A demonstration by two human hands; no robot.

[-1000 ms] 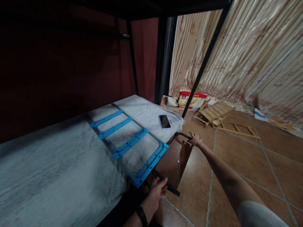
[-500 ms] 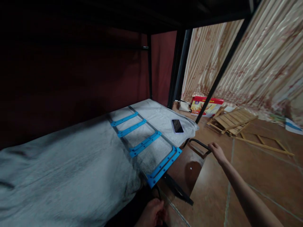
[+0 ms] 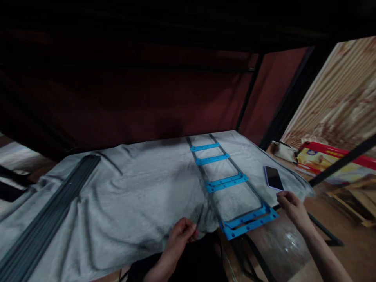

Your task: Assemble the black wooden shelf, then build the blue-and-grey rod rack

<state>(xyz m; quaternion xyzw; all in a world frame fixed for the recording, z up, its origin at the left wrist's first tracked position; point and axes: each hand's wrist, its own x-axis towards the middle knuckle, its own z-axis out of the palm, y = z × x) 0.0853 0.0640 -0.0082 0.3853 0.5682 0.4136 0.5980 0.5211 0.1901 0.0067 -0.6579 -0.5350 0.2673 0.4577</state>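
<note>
A grey blanket (image 3: 117, 207) covers the lower bunk. On it lies a ladder-like frame (image 3: 227, 184) of dark rails and blue cross plates. My left hand (image 3: 182, 233) pinches the blanket's front edge, just left of the frame's near end. My right hand (image 3: 290, 205) rests at the bed's right front corner, fingers curled at the blanket edge below a phone (image 3: 273, 177) lying face up. Whether the right hand grips anything is unclear.
A bundle of dark rails (image 3: 49, 219) lies on the blanket at the left. The upper bunk hangs low overhead, with black posts (image 3: 289, 105) at the right. A red and yellow box (image 3: 331, 162) and a wooden rack (image 3: 355, 196) sit on the tiled floor.
The view has swung left and closer over the bed. My left hand came up from below the edge onto the blanket. My right hand left the black handle and moved to the bed corner.
</note>
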